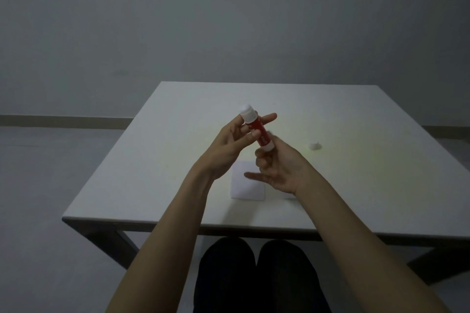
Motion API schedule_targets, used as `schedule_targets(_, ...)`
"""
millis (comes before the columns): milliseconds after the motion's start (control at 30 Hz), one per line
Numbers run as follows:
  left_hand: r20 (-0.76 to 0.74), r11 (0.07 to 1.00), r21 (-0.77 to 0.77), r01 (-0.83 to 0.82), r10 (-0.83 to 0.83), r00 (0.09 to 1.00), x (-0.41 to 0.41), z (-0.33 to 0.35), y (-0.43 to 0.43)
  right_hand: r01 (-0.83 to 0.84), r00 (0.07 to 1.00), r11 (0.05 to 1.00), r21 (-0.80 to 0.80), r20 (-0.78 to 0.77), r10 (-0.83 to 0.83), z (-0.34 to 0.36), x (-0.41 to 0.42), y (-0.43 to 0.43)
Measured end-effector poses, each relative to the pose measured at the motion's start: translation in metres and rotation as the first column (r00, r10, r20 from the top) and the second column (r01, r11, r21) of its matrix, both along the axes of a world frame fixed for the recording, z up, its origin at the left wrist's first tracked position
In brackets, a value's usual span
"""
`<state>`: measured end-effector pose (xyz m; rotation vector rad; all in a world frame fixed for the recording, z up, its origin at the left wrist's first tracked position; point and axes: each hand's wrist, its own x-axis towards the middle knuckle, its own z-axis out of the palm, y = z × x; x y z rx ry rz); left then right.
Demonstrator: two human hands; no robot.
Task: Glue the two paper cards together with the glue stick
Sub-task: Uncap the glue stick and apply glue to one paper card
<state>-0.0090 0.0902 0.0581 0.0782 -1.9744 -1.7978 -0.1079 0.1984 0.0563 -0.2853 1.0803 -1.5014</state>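
Observation:
A red glue stick (336, 131) with a white top end and white base is held tilted above the table, top pointing up and left. My left hand (230, 146) grips its red body with thumb and fingers. My right hand (279, 168) pinches the white base from below. A white paper card (245, 185) lies flat on the table under my hands; a second card's edge (288, 196) peeks out behind my right wrist, mostly hidden. A small white cap (314, 146) lies on the table to the right.
The white table (152, 173) has its near edge just in front of my knees. A grey wall and floor lie beyond it.

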Motion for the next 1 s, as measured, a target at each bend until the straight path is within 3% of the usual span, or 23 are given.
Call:
schedule_targets(100,0.014,0.999,0.019,-0.035,0.035,0.999,0.004,0.003,0.002,0.061,0.998,0.969,-0.238,0.021,-0.057,0.002,0.003,-0.002)
schedule_targets(167,0.064,0.991,-0.073,-0.115,0.120,0.991,0.011,0.002,-0.004,0.166,0.984,0.939,-0.302,-0.009,-0.177,0.004,-0.003,-0.002)
schedule_targets(233,0.213,0.933,-0.314,-0.173,0.246,0.946,0.025,-0.006,-0.020,0.293,0.946,0.919,-0.264,-0.060,-0.319,0.007,-0.015,0.000)
schedule_targets(300,0.401,0.841,-0.537,-0.065,0.322,0.858,0.044,-0.021,-0.038,0.407,0.890,0.890,-0.205,-0.131,-0.437,0.005,-0.028,0.001)
schedule_targets(367,0.532,0.796,-0.601,0.077,0.326,0.782,0.056,-0.036,-0.045,0.470,0.814,0.868,-0.156,-0.302,-0.496,-0.002,-0.035,-0.003)
schedule_targets(467,0.530,0.759,-0.635,0.142,0.294,0.795,0.053,-0.052,-0.045,0.421,0.665,0.899,-0.124,-0.632,-0.398,-0.020,-0.025,-0.018)
schedule_targets(533,0.525,0.747,-0.645,0.161,0.280,0.804,0.045,-0.056,-0.043,0.339,0.505,0.931,-0.135,-0.809,-0.301,-0.031,-0.015,-0.027)
schedule_targets(633,0.553,0.735,-0.654,0.180,0.302,0.776,0.039,-0.064,-0.043,0.267,0.219,0.949,-0.166,-0.949,-0.227,-0.041,-0.008,-0.033)
schedule_targets(700,0.547,0.728,-0.664,0.169,0.320,0.773,0.039,-0.070,-0.044,0.228,0.104,0.959,-0.171,-0.975,-0.198,-0.044,-0.005,-0.034)
schedule_targets(800,0.540,0.720,-0.675,0.163,0.331,0.774,0.039,-0.074,-0.046,0.199,0.033,0.967,-0.161,-0.985,-0.171,-0.048,-0.004,-0.031)
schedule_targets(1000,0.534,0.689,-0.701,0.185,0.334,0.777,0.038,-0.075,-0.048,0.078,-0.011,0.990,-0.114,-0.993,-0.113,-0.042,0.009,-0.014)
